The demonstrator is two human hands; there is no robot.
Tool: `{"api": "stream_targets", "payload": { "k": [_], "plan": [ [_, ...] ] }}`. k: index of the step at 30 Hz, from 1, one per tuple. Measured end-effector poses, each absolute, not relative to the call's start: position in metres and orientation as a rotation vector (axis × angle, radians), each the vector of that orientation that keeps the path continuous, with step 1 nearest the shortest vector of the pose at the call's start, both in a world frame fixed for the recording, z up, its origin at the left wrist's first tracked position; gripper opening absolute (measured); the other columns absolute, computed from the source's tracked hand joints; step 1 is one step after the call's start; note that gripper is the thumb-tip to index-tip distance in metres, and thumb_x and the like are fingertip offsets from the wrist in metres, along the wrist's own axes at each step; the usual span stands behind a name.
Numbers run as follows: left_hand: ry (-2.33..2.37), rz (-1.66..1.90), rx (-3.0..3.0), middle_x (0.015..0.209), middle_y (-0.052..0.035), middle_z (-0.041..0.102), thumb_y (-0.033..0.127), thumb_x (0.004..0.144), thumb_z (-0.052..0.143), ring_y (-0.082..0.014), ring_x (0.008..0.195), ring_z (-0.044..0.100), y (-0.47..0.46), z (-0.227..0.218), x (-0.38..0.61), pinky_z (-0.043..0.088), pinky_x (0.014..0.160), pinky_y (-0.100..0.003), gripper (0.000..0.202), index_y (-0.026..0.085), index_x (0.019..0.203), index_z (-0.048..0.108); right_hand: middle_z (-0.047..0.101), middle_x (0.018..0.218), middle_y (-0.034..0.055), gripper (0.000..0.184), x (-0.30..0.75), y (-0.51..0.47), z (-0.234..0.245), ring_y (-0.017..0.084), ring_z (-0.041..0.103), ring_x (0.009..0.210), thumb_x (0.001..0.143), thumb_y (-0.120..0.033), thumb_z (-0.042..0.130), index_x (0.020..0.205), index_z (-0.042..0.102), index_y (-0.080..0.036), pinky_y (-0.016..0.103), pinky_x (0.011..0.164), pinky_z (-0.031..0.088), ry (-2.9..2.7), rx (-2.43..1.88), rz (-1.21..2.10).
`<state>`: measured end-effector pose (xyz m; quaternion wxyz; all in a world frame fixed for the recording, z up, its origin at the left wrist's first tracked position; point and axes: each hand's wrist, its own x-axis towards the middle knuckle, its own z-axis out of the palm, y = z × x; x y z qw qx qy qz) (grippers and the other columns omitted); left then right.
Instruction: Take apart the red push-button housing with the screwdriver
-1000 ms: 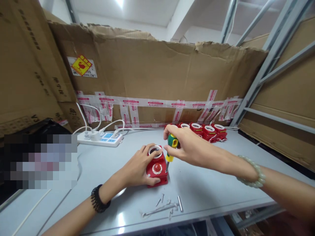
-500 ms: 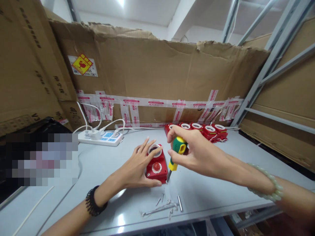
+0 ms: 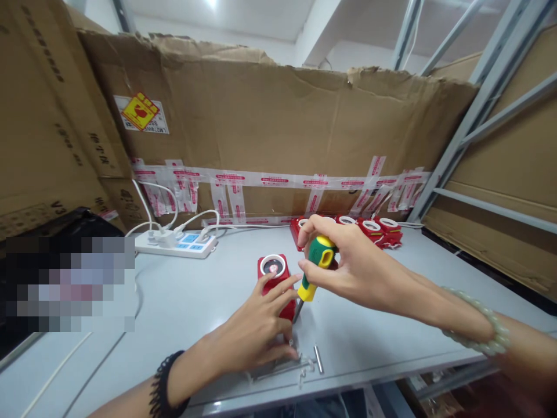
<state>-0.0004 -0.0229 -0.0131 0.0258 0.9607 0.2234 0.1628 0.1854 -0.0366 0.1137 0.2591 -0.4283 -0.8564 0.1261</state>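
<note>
Your right hand (image 3: pixel 352 270) has its grip closed round the green-and-yellow screwdriver (image 3: pixel 319 255), tip down just beside the red box (image 3: pixel 273 271) in the middle of the surface (image 3: pixel 183 302). Your left hand (image 3: pixel 256 337) curls over the loose screws (image 3: pixel 304 364) near the front edge, and whether that grip has pinched one I cannot tell. Open room lies left toward the white power strip (image 3: pixel 176 245) and right, short of the row of red boxes (image 3: pixel 374 227) at the cardboard wall (image 3: pixel 278 128); its yellow label (image 3: pixel 140 111) and red-printed tape (image 3: pixel 274 181) are too small to read.
</note>
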Motion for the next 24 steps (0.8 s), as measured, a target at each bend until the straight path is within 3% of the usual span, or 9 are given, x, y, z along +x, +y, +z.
{"api": "stream_targets", "payload": {
  "k": [4, 7, 9, 11, 13, 18, 24],
  "plan": [
    [0.692, 0.512, 2.951, 0.119, -0.0081, 0.056, 0.056, 0.076, 0.063, -0.0341, 0.124, 0.039, -0.023, -0.003, -0.006, 0.019, 0.106, -0.054, 0.033, 0.024, 0.079, 0.069, 0.05, 0.062, -0.0047, 0.013, 0.185, -0.035, 0.117, 0.009, 0.041, 0.056, 0.074, -0.02, 0.054, 0.085, 0.048, -0.02, 0.022, 0.05, 0.032, -2.315, -1.164, 0.355],
    [0.804, 0.571, 2.874, 0.13, -0.008, 0.046, 0.043, 0.074, 0.068, -0.0329, 0.124, 0.038, -0.016, 0.01, -0.02, 0.03, 0.102, -0.049, 0.028, 0.023, 0.094, 0.063, 0.05, 0.06, -0.0058, 0.011, 0.182, -0.032, 0.115, 0.008, 0.04, 0.052, 0.075, -0.021, 0.054, 0.084, 0.048, -0.02, 0.022, 0.049, 0.032, -2.297, -1.129, 0.361],
    [0.925, 0.631, 2.761, 0.141, -0.0091, 0.034, 0.042, 0.071, 0.07, -0.0323, 0.127, 0.035, -0.007, 0.013, -0.032, 0.033, 0.102, -0.048, 0.051, 0.024, 0.116, 0.052, 0.049, 0.059, -0.0064, 0.01, 0.178, -0.028, 0.113, 0.008, 0.039, 0.051, 0.075, -0.022, 0.054, 0.083, 0.048, -0.02, 0.022, 0.048, 0.032, -2.279, -1.09, 0.35],
    [1.013, 0.569, 2.659, 0.147, -0.0125, 0.021, 0.051, 0.063, 0.074, -0.0355, 0.133, 0.025, 0.004, 0.008, -0.043, 0.03, 0.104, -0.053, 0.091, 0.026, 0.137, 0.027, 0.048, 0.058, -0.0065, 0.008, 0.172, -0.022, 0.108, 0.008, 0.039, 0.051, 0.074, -0.021, 0.053, 0.081, 0.048, -0.02, 0.021, 0.048, 0.031, -2.267, -1.044, 0.347],
    [1.018, 0.505, 2.595, 0.149, -0.0161, 0.015, 0.056, 0.058, 0.076, -0.0388, 0.135, 0.02, 0.015, -0.002, -0.049, 0.028, 0.104, -0.058, 0.114, 0.026, 0.144, 0.007, 0.048, 0.058, -0.006, 0.007, 0.164, -0.015, 0.102, 0.008, 0.04, 0.052, 0.073, -0.019, 0.052, 0.079, 0.048, -0.019, 0.021, 0.048, 0.031, -2.267, -0.996, 0.363],
    [0.883, 0.562, 2.513, 0.144, -0.0136, 0.029, 0.041, 0.066, 0.075, -0.0327, 0.131, 0.032, 0.025, -0.018, -0.048, 0.032, 0.106, -0.05, 0.105, 0.025, 0.144, 0.008, 0.047, 0.058, -0.0061, 0.007, 0.147, -0.002, 0.089, 0.007, 0.04, 0.051, 0.071, -0.017, 0.05, 0.075, 0.045, -0.019, 0.022, 0.049, 0.032, -2.276, -0.908, 0.387],
    [0.877, 0.616, 2.471, 0.138, -0.0114, 0.035, 0.037, 0.063, 0.077, -0.0315, 0.126, 0.037, 0.025, -0.02, -0.046, 0.035, 0.105, -0.049, 0.1, 0.024, 0.141, 0.017, 0.047, 0.056, -0.0062, 0.009, 0.143, 0.001, 0.084, 0.007, 0.039, 0.049, 0.069, -0.017, 0.05, 0.076, 0.045, -0.019, 0.021, 0.046, 0.03, -2.321, -0.941, 0.456]
  ]
}}
